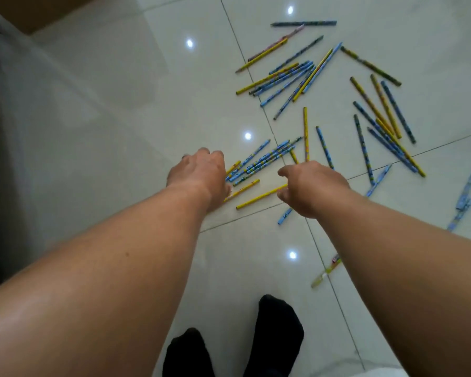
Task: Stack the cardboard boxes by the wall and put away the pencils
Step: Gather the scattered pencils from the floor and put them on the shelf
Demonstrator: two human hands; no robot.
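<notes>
Gathering stage, floor level.
Flanking the 12 o'clock pencil cluster [261,159] to bunch it: left hand [199,178], right hand [312,186]; grips indeterminate.

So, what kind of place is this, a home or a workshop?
Likely a room in a home: glossy pale floor tiles mirror ceiling lights, the person stands in black socks, and pencils lie scattered.
</notes>
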